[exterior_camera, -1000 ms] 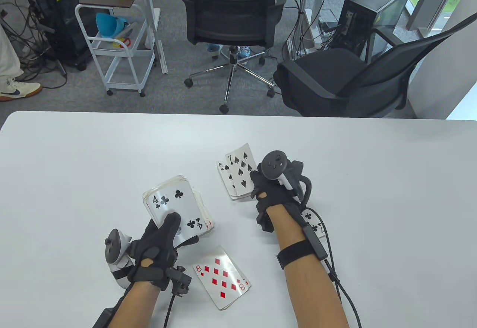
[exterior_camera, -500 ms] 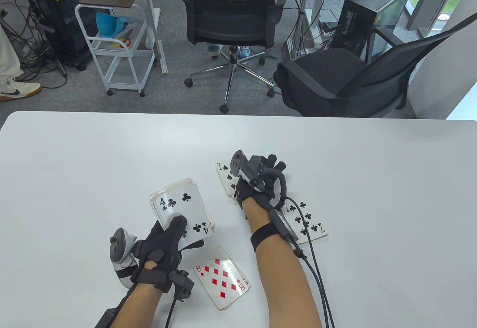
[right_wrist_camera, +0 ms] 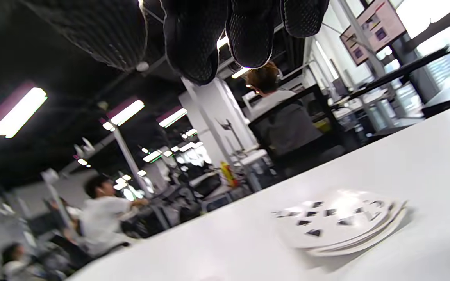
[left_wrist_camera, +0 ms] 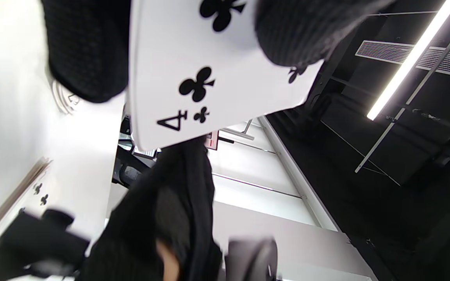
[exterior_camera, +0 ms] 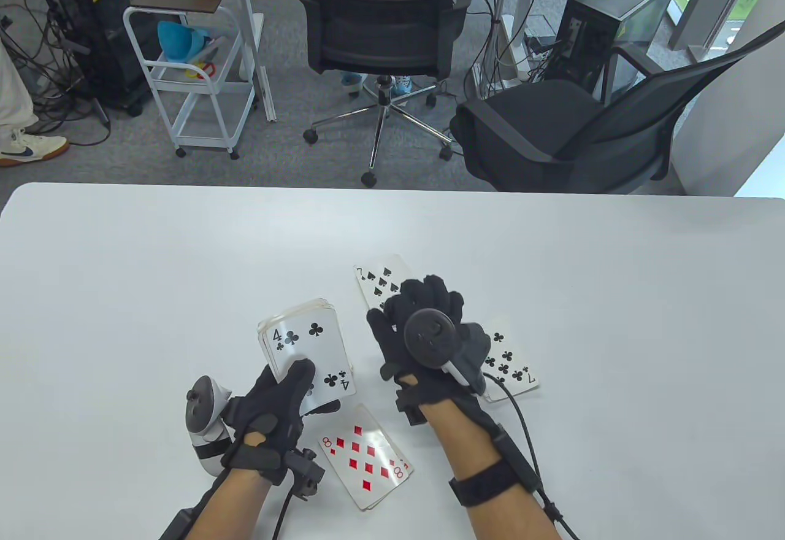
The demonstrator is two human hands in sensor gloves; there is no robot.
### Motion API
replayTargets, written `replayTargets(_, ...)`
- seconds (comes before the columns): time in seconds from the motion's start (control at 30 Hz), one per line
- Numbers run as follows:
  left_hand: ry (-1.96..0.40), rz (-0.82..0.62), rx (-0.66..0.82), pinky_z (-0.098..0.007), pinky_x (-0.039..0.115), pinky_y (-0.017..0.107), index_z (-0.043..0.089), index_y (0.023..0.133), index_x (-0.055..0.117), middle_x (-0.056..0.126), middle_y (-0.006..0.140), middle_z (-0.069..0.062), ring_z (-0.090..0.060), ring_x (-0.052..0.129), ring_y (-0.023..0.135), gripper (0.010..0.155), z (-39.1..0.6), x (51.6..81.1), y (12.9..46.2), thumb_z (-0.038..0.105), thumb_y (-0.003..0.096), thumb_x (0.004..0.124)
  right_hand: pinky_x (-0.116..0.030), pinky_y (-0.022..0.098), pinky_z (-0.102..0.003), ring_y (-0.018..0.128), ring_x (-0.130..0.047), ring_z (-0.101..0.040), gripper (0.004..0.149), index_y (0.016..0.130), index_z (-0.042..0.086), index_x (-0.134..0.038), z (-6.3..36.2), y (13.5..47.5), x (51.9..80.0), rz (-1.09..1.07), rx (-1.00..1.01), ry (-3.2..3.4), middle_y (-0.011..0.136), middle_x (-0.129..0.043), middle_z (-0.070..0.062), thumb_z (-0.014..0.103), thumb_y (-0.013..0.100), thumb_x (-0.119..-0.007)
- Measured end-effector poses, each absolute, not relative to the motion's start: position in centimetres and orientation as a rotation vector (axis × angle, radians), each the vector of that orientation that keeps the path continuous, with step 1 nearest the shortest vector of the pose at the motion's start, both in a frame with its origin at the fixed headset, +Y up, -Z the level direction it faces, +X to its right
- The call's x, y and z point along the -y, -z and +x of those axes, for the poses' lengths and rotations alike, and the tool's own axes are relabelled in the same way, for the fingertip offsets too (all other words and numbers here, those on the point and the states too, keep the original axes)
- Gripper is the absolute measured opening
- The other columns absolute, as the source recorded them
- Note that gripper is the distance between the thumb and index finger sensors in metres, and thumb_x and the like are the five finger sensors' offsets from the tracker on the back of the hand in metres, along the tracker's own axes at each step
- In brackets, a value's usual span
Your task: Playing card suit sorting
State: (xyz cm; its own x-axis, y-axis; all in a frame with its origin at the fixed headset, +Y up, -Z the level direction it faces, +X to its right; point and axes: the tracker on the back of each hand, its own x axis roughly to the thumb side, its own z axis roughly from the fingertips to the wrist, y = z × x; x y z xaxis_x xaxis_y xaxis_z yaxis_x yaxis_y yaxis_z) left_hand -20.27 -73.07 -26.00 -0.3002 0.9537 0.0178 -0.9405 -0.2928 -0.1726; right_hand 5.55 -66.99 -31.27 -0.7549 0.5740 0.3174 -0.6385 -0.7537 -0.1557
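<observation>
Deck (exterior_camera: 310, 343) gripped in left hand (exterior_camera: 270, 411) fingers (exterior_camera: 297, 374).

Table: white table (exterior_camera: 153, 258), round corners.
Far pile: spade cards (exterior_camera: 377, 279).
Right pile: club cards (exterior_camera: 515, 365).
Near pile: diamond cards (exterior_camera: 365, 457).

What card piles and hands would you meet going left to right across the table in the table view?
Left hand holding the deck topped by the four of clubs → eight of diamonds pile → right hand → seven of clubs pile.
</observation>
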Motion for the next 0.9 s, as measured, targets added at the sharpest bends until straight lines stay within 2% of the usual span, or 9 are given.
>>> replayTargets(0.27, -1.809, -0.131, 0.172, -0.042, 0.094, 0.046, 0.024, 0.101, 0.066, 0.085, 0.095, -0.003, -0.029, 0.097, 0.08, 0.055, -19.6, 73.6, 25.9, 0.048, 0.0537, 0.08, -0.038, 0.069, -0.073, 0.103, -0.048, -0.05, 0.047, 0.082, 0.015, -0.081, 5.7, 28.0, 68.0, 0.495, 0.488, -2.295, 0.104, -0.065, -0.016, 0.052, 0.054, -0.076)
replayTargets(0.67, -1.778, -0.163, 0.195, -0.042, 0.094, 0.046, 0.024, 0.101, 0.066, 0.084, 0.096, -0.002, -0.029, 0.097, 0.08, 0.055, -18.8, 74.1, 25.7, 0.047, 0.0535, 0.081, -0.038, 0.069, -0.074, 0.103, -0.048, -0.05, 0.063, 0.092, 0.014, -0.067, 4.1, 26.5, 68.6, 0.575, 0.48, -2.347, 0.106, -0.058, -0.017, 0.061, 0.051, -0.076)
replayTargets(0.9, -1.788, -0.167, 0.208, -0.042, 0.095, 0.046, 0.025, 0.101, 0.066, 0.085, 0.096, -0.001, -0.028, 0.098, 0.08, 0.055, -18.7, 74.2, 25.6, 0.047, 0.0533, 0.082, -0.039, 0.07, -0.073, 0.102, -0.049, -0.05, 0.064, 0.092, 0.013, -0.066, 3.3, 26.4, 69.4, 0.591, 0.43, -2.362, 0.106, -0.057, -0.017, 0.061, 0.05, -0.078)
